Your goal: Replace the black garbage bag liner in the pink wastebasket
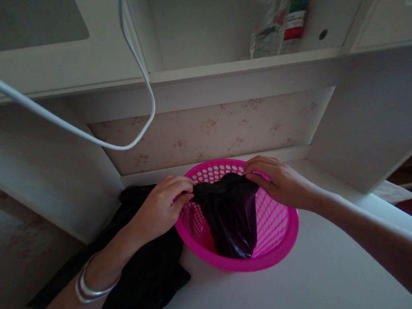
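Left hand [162, 206]: shown at nine o'clock of the basket, fingers curled and pinched on the left top edge of the black bag; silver bangles [88, 286] are worn on its wrist.
Right hand [283, 182]: shown at two o'clock of the basket, thumb and forefinger pinched on the right top edge of the bag, the remaining fingers lightly bent.
Black bag [230, 217]: a dark, glossy plastic bag is held by its upper edge between both hands and hangs down into the basket, its lower end resting against the inner wall toward six o'clock.
Grip, reason: the edge is drawn taut between two pinches, apparently so that the limp film stays spread over the opening instead of collapsing.
Pink basket [271, 259]: a round perforated basket is set on the white surface [309, 284], near the back wall.
Black cloth [147, 273]: dark fabric is heaped at eight o'clock of the basket, touching its rim and lying under the left forearm.
White cable [83, 133]: a looped cord is seen hanging at eleven o'clock, well clear of the hands.
Shelf items: bottles [280, 15] are stored at one o'clock, above the work.
Obstruction: the cloth crowds the basket's left side; the bag's mouth cannot be judged open or closed.
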Demonstrator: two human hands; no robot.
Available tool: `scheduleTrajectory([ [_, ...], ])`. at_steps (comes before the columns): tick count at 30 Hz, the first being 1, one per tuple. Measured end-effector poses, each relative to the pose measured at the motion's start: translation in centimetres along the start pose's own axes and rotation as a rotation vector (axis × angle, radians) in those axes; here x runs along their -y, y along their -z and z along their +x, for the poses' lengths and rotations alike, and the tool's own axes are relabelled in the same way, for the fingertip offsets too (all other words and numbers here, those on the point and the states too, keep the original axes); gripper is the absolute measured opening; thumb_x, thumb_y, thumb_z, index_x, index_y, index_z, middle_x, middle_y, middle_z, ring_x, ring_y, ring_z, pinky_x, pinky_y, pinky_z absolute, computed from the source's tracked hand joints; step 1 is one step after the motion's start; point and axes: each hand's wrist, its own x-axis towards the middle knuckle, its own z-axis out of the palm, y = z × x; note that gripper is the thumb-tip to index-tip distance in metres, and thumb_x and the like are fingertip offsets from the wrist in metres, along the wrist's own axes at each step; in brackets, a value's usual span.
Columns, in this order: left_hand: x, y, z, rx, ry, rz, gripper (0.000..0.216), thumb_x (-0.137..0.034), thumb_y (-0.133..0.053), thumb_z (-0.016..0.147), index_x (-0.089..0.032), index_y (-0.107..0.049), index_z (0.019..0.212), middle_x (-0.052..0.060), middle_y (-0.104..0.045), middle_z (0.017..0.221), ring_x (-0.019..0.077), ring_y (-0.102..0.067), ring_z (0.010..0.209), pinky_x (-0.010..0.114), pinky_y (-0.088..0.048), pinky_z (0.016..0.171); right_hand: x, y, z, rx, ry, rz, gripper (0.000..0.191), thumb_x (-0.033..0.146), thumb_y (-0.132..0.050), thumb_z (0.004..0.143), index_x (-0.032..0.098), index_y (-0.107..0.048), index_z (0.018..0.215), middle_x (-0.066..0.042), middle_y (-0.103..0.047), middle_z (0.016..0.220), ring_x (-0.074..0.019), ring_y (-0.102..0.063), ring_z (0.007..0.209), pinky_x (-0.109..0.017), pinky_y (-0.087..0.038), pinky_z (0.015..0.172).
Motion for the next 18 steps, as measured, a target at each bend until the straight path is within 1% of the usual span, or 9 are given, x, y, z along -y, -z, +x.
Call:
scheduleTrajectory([
  [3, 2.4, 1.8, -0.6, -0.076, 0.275, -0.154, 0.013, -0.033, -0.06, 0.099, -0.022, -0.067, 0.096, 0.005, -0.076, 0.104, 0.0219, -0.071, 0.098, 0.039, -0.055, 0.091, -2.6, 0.6, -1.6, -0.137, -0.285, 0.141, 0.029, 0.048, -0.051, 0.102, 0.023, -0.065, 0.096, -0.008, -0.073, 0.092, -0.0256, -0.07, 0.088, -0.042, -0.056, 0.083],
  [5, 3.4, 2.5, -0.8, -0.165, 0.436, -0.284, 0.02, -0.041, -0.065, 0.095, -0.022, -0.065, 0.099, 0.005, -0.076, 0.1, 0.0227, -0.072, 0.094, 0.04, -0.058, 0.089, -3.5, 0.8, -2.4, -0.202, -0.428, 0.287, 0.037, 0.06, -0.057, 0.096, 0.024, -0.062, 0.093, -0.006, -0.071, 0.087, -0.0255, -0.07, 0.083, -0.042, -0.058, 0.079],
  [7, 3.1, 2.5, -0.9, -0.28, 0.491, -0.397, 0.027, -0.045, -0.069, 0.093, -0.022, -0.064, 0.106, 0.006, -0.076, 0.105, 0.0233, -0.072, 0.099, 0.04, -0.058, 0.091, -3.3, 1.0, -2.8, -0.242, -0.49, 0.434, 0.042, 0.066, -0.063, 0.092, 0.025, -0.063, 0.098, -0.006, -0.073, 0.094, -0.0254, -0.071, 0.09, -0.042, -0.06, 0.083],
  [10, 0.4, 1.8, -0.9, -0.394, 0.392, -0.419, 0.032, -0.047, -0.056, 0.101, -0.024, -0.062, 0.123, 0.008, -0.072, 0.123, 0.0247, -0.069, 0.114, 0.042, -0.056, 0.099, -1.3, 1.2, -2.3, -0.255, -0.428, 0.566, 0.052, 0.062, -0.07, 0.09, 0.029, -0.061, 0.129, -0.009, -0.072, 0.128, -0.0272, -0.067, 0.119, -0.046, -0.055, 0.103],
  [11, -0.8, 1.6, -0.9, -0.386, 0.328, -0.35, 0.036, -0.047, -0.054, 0.102, -0.025, -0.061, 0.129, 0.009, -0.07, 0.129, 0.026, -0.067, 0.118, 0.043, -0.055, 0.101, -0.6, 1.2, -1.9, -0.245, -0.392, 0.566, 0.061, 0.06, -0.074, 0.088, 0.03, -0.057, 0.138, -0.009, -0.069, 0.135, -0.0281, -0.064, 0.125, -0.048, -0.052, 0.108],
  [13, -3.0, 1.1, -0.9, -0.324, 0.173, -0.106, 0.048, -0.046, -0.065, 0.096, -0.024, -0.057, 0.138, 0.011, -0.067, 0.136, 0.0301, -0.064, 0.124, 0.048, -0.051, 0.106, 0.6, 1.1, -0.9, -0.214, -0.361, 0.495, 0.073, 0.056, -0.08, 0.084, 0.028, -0.054, 0.146, -0.011, -0.07, 0.133, -0.0306, -0.065, 0.124, -0.052, -0.05, 0.111],
  [15, -4.1, 1.0, -0.8, -0.254, 0.025, 0.153, 0.051, -0.036, -0.075, 0.087, -0.023, -0.062, 0.135, 0.01, -0.071, 0.128, 0.032, -0.065, 0.119, 0.05, -0.049, 0.106, 1.0, 1.1, -0.3, -0.198, -0.396, 0.39, 0.061, 0.052, -0.079, 0.084, 0.025, -0.063, 0.136, -0.009, -0.076, 0.117, -0.032, -0.07, 0.11, -0.056, -0.052, 0.106],
  [17, -4.0, 1.3, -0.8, -0.252, -0.035, 0.272, 0.031, -0.027, -0.072, 0.087, -0.024, -0.072, 0.118, 0.007, -0.078, 0.11, 0.0303, -0.069, 0.107, 0.049, -0.05, 0.101, 0.7, 1.2, -0.2, -0.227, -0.43, 0.351, 0.042, 0.05, -0.075, 0.087, 0.024, -0.073, 0.12, -0.006, -0.078, 0.106, -0.0321, -0.072, 0.102, -0.059, -0.053, 0.102],
  [18, -3.4, 1.6, -0.9, -0.282, -0.005, 0.266, 0.021, -0.025, -0.068, 0.089, -0.025, -0.075, 0.108, 0.005, -0.079, 0.102, 0.0287, -0.071, 0.1, 0.046, -0.052, 0.097, 0.4, 1.4, -0.4, -0.261, -0.443, 0.376, 0.037, 0.05, -0.075, 0.086, 0.025, -0.076, 0.113, -0.005, -0.079, 0.105, -0.0322, -0.073, 0.102, -0.059, -0.053, 0.103],
])
